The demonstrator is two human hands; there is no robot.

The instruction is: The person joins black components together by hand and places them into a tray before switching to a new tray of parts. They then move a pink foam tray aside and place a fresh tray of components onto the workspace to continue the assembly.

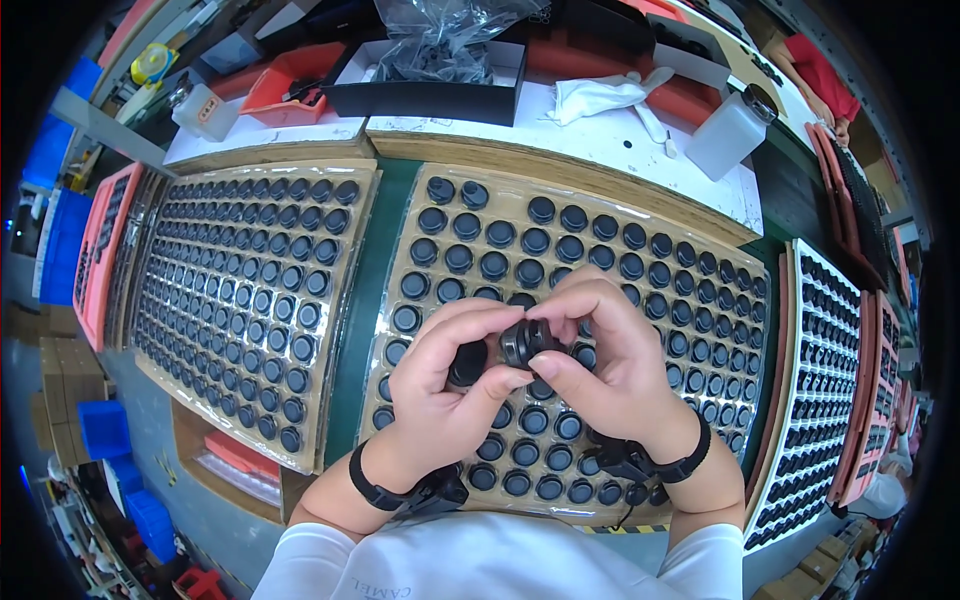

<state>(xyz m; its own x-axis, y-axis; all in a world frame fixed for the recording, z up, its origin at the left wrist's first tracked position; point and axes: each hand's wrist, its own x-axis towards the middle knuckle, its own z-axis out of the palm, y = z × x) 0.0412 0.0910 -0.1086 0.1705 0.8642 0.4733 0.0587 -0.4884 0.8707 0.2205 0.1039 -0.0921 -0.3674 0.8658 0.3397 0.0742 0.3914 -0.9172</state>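
Observation:
In front of me, above the middle tray, my left hand and my right hand meet around a small black ringed round part. Both thumbs press on its near side, and the bent fingers close over the far side. Its exact kind cannot be made out. Beside the left palm shows another dark round piece; whether it is held or lies in the tray cannot be told. Rows of similar black round pieces fill most of the tray. Black bands circle both wrists.
A second tray of black pieces lies left, and a white tray right. Along the back ledge stand an orange bin, a black box holding clear plastic, white gloves and two bottles. Another person's arm shows far right.

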